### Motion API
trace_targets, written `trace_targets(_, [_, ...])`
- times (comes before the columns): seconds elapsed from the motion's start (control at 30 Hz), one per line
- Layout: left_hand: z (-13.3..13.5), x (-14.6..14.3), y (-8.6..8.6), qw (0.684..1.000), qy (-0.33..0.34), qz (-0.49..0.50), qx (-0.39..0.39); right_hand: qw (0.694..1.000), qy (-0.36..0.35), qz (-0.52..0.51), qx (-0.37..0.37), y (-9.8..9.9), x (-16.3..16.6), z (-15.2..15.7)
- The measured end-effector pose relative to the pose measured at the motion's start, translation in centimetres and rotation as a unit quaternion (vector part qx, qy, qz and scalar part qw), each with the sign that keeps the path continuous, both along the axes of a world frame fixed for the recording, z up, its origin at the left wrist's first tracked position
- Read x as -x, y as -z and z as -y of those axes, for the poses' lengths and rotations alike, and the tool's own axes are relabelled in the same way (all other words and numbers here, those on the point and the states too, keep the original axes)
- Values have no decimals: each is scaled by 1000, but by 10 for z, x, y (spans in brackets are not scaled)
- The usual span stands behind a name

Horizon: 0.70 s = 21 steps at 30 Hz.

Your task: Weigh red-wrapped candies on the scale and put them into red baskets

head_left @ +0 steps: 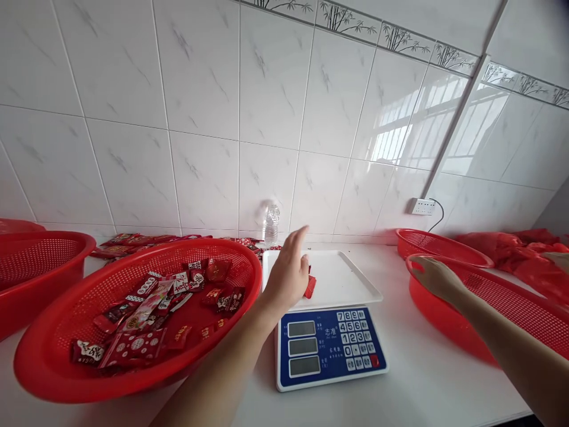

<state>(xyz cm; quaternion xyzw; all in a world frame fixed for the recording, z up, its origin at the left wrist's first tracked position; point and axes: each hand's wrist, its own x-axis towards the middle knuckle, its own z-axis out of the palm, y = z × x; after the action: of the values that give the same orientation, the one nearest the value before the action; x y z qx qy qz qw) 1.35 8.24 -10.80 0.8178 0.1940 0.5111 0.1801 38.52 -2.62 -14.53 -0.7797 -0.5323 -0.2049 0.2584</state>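
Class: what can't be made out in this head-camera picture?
All in the head view.
Hidden: red packet, mostly under the left hand; held or not, unclear.
Too small: any readout on the scale displays; print on the candy packets.
Cut off: right red basket, by the right edge; right hand covers its rim, grip unclear.

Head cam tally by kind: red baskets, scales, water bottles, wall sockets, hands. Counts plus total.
Red baskets: 4
Scale: 1
Water bottle: 1
Wall socket: 1
Hands: 2 (left hand, right hand)
Total: 9
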Motion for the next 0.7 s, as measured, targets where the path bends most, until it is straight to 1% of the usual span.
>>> trace_targets(0.07, [3,2,-7,993,27,105,38,998,-47,-4,32,-6,30,-27])
trace_targets(0.17, [6,7,-16,970,53,217,94,986,-143,-12,81,-13,91,-64])
trace_targets(0.27, [7,12,-21,955,69,268,109,966,-223,-23,126,-15,155,-93])
trace_targets(0.37, [9,13,-23,952,66,279,103,951,-263,-34,157,-11,204,-114])
trace_targets(0.43, [11,13,-24,953,60,279,98,945,-278,-38,167,-6,224,-124])
trace_targets(0.53, [13,14,-24,955,57,273,99,945,-280,-36,164,1,242,-132])
trace_targets(0.63, [14,14,-24,957,58,267,98,951,-268,-26,152,2,247,-133])
trace_targets(0.7, [14,14,-25,958,59,265,95,956,-256,-18,141,-2,241,-129])
